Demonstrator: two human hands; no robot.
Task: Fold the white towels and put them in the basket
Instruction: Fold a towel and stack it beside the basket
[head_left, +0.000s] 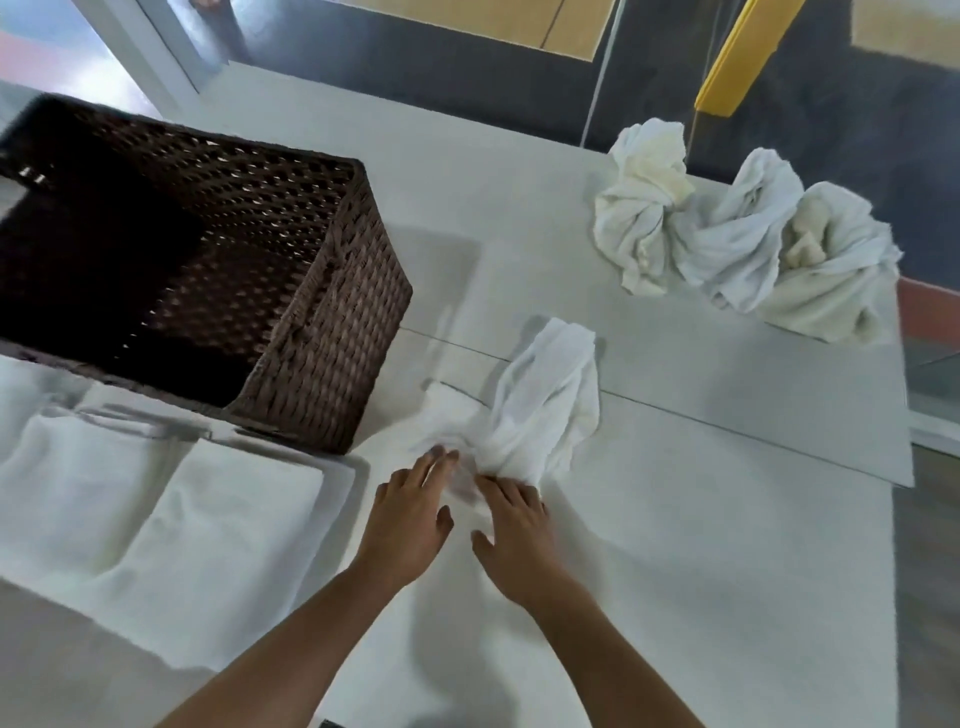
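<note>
In the head view, a crumpled white towel (540, 400) lies near the middle of the white bench (701, 519), bunched and twisted, its near end at the fingers of both hands. The left hand (410, 512) rests with fingers spread flat on the towel's near left corner; the right hand (514, 525) has its fingertips pressed on the bunched cloth just beside it, grip loose and not closed round anything. The dark woven basket (322, 332) stands towards the far left of the bench, open and empty. Folded towels (171, 525) lie flat at the near left edge, touching the basket's front. Three more crumpled towels (737, 244) sit heaped at the far right corner
</note>
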